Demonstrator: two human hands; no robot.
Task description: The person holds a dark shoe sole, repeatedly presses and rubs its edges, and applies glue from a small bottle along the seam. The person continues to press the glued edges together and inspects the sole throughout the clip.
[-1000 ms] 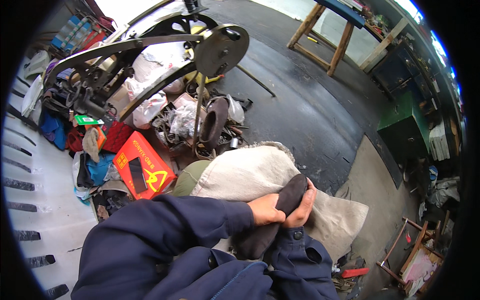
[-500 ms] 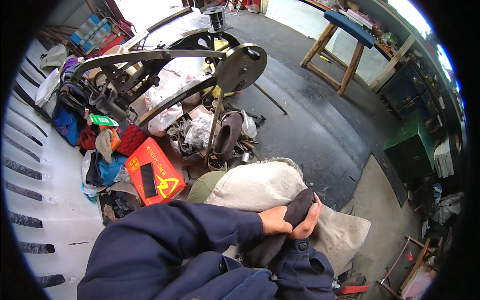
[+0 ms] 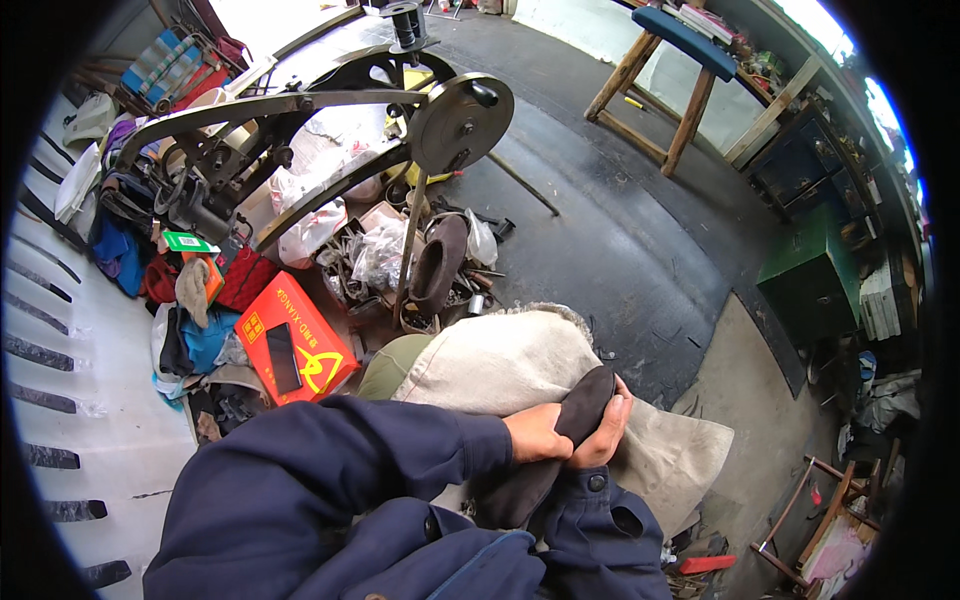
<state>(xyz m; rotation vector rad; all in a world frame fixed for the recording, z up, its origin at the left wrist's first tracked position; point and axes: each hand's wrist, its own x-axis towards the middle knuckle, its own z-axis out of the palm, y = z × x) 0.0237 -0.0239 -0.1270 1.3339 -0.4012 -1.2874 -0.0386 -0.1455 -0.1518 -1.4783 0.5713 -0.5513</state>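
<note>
I grip a dark brown, soft-looking shoe [image 3: 587,402] with my left hand [image 3: 536,434] and my right hand [image 3: 606,431], both closed round it. It is held on a slant over a beige cloth [image 3: 510,365], which has olive-green fabric [image 3: 390,365] showing at its left side. The lower part of the shoe runs down between my dark blue sleeves. To the left, a red shoebox [image 3: 272,335] carries a black phone [image 3: 283,355].
A black iron hand-cranked machine [image 3: 455,120] stands at upper left among bags, fabrics, tools and another dark shoe [image 3: 440,265]. A wooden stool [image 3: 690,45] with blue top, a green metal box [image 3: 810,280] and a folded wooden frame [image 3: 830,520] are at right.
The view has shifted slightly, moving the whole scene in the picture. My hands keep the same grip on the shoe, with no other clear movement.
</note>
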